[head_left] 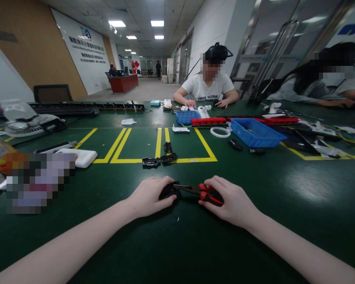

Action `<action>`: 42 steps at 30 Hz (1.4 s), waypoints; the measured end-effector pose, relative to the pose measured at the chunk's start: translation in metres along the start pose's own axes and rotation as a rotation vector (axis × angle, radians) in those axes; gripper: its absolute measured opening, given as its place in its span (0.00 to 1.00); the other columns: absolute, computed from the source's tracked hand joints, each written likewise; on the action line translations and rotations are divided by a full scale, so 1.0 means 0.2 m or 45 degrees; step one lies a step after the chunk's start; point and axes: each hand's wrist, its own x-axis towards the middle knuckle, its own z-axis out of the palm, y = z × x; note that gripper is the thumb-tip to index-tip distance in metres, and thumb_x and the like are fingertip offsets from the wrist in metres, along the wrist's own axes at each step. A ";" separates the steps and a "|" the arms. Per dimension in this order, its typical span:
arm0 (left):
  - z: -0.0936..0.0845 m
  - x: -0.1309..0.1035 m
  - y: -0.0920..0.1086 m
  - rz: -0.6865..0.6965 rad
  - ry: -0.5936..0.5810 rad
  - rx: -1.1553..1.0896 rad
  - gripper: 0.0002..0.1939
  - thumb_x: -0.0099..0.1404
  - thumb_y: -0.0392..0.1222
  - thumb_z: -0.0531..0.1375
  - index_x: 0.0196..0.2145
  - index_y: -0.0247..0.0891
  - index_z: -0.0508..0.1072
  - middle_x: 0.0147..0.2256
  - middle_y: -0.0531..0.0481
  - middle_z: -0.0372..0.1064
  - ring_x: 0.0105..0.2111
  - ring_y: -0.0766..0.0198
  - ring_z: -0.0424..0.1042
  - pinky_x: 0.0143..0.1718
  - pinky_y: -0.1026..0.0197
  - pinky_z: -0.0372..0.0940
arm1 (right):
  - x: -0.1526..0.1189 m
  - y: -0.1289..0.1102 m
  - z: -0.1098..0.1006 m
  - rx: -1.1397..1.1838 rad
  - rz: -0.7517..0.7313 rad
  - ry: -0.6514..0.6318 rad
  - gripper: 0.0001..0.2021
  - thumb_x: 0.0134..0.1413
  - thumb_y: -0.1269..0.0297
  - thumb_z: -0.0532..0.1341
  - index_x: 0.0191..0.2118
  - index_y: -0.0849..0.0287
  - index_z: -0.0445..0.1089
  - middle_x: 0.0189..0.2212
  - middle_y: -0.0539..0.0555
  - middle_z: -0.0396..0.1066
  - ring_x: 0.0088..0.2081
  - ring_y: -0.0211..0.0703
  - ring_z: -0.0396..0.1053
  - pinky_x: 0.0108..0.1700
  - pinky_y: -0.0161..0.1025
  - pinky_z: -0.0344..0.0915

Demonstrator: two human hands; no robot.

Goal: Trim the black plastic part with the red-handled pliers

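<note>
Left hand [150, 196] pinches a small black part [166, 191] between thumb and fingers; right hand [236, 200], at its 3 o'clock, is curled round red-and-black pliers [212, 198], tips at the part's edge. On the green table [177, 252], black pieces [168, 158] lie toward 12 o'clock, larger blue tray [256, 138] toward 2.
</note>
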 end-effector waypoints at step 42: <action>-0.01 -0.03 0.03 0.012 0.171 -0.311 0.36 0.67 0.42 0.59 0.66 0.46 0.46 0.58 0.44 0.61 0.53 0.53 0.68 0.52 0.47 0.68 | 0.00 0.01 0.00 -0.020 0.021 0.006 0.17 0.53 0.54 0.63 0.45 0.57 0.66 0.39 0.56 0.71 0.37 0.47 0.71 0.35 0.43 0.70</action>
